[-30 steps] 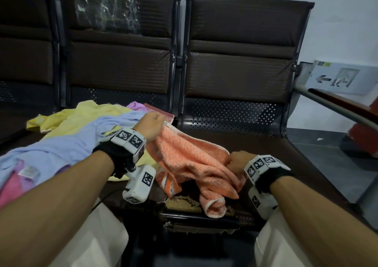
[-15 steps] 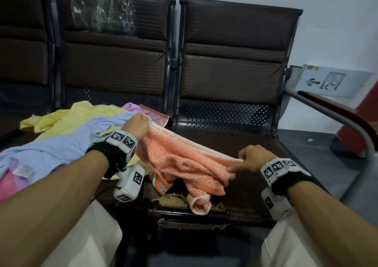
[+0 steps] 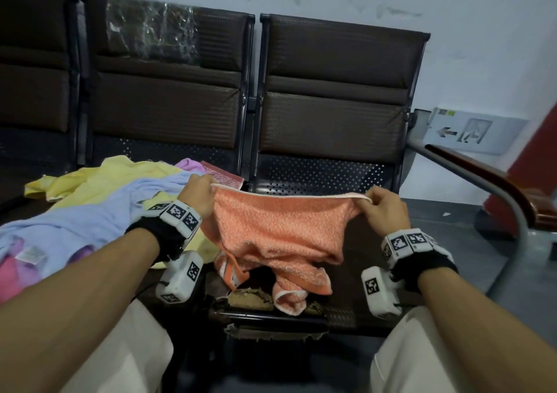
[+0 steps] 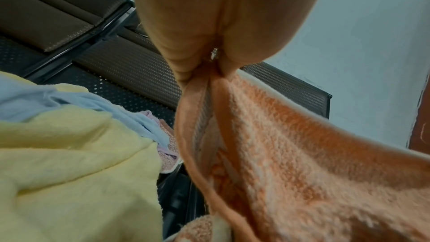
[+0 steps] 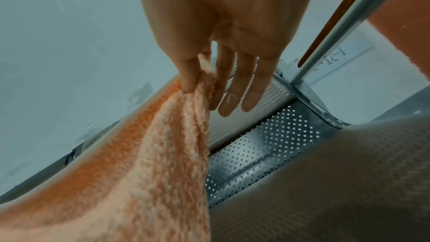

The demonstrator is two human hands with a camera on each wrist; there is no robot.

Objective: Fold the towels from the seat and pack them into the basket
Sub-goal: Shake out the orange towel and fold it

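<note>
An orange towel (image 3: 280, 230) with a white hem hangs stretched between my two hands above the right seat (image 3: 370, 242). My left hand (image 3: 200, 192) pinches its top left corner; in the left wrist view that hand (image 4: 209, 67) clamps the hem of the towel (image 4: 302, 154). My right hand (image 3: 381, 204) pinches the top right corner, and in the right wrist view thumb and forefinger of the hand (image 5: 197, 84) nip the towel (image 5: 151, 154) while the other fingers stay straight. The towel's lower end lies bunched on the seat front. No basket shows.
A heap of yellow (image 3: 99, 181), light blue (image 3: 90, 215) and pink (image 3: 12, 275) towels covers the seat to the left. Brown seat backs (image 3: 331, 97) stand behind. A metal armrest (image 3: 488, 187) with a wooden top curves at the right. My knees are at the bottom.
My right hand has slid rightward along the top hem and both hands have risen, so the crumpled orange towel now hangs spread wide between them.
</note>
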